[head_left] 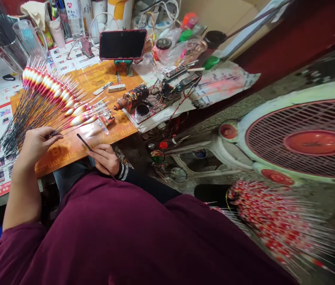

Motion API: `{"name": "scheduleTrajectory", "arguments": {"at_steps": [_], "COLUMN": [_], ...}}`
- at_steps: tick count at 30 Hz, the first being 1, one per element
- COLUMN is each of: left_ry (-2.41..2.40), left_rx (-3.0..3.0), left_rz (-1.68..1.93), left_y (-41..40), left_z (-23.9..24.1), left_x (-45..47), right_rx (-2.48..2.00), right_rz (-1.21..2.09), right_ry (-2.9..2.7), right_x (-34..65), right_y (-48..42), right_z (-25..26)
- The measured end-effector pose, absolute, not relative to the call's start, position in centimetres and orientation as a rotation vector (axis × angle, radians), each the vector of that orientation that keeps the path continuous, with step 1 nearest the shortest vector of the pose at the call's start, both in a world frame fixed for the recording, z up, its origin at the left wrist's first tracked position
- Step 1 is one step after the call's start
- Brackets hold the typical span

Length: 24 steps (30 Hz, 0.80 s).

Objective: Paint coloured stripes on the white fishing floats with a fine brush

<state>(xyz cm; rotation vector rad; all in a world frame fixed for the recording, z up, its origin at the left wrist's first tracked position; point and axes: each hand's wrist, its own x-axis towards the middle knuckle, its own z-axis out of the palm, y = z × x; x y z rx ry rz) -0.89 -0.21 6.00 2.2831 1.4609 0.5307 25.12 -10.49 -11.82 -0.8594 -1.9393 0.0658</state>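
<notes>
Many fishing floats (pixel 55 90) lie fanned out on the orange board, their white, yellow and red bodies side by side and their dark thin stems gathered toward the left. My left hand (pixel 39 143) is closed at the near end of the fan, thumb and fingers pinching the dark stem of the nearest float (pixel 80 120). That float's body points to the right, with its pale tip beyond. In my right hand (pixel 105 157), near the board's front edge, is a slim dark stick (pixel 83 141) like a brush handle. Its lower end runs under the fingers.
A phone (pixel 122 44) stands on a holder behind the board (pixel 96 75). Right of it sit a small motor tool (pixel 131 97), jars and wires. Cups and bottles line the back. Beside me are a fan (pixel 318 138) and a bundle of red-and-white floats (pixel 271 213).
</notes>
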Motion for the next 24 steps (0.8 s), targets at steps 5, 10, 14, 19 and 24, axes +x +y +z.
{"name": "scheduleTrajectory", "arguments": {"at_steps": [5, 10, 14, 19, 24], "left_ry": [1.432, 1.422, 1.371, 1.363, 1.355], "left_rx": [2.305, 2.318, 2.271, 2.234, 2.241], "left_rz": [0.465, 0.471, 0.508, 0.559, 0.549], "left_y": [-0.2, 0.2, 0.5, 0.5, 0.4], "left_z": [6.0, 5.0, 3.9, 3.0, 3.1], "left_x": [0.3, 1.3, 1.1, 0.8, 1.0], "right_rx": [-0.886, -0.879, -0.884, -1.017, -1.031], "right_rz": [0.055, 0.045, 0.03, 0.094, 0.075], "right_ry": [-1.919, -1.848, -1.826, -1.887, -1.876], "right_x": [25.2, 24.9, 24.7, 24.6, 24.5], "right_y": [-10.8, -11.3, -11.6, -11.8, -11.8], "right_z": [-12.2, -11.9, -11.7, -12.3, -12.2]}}
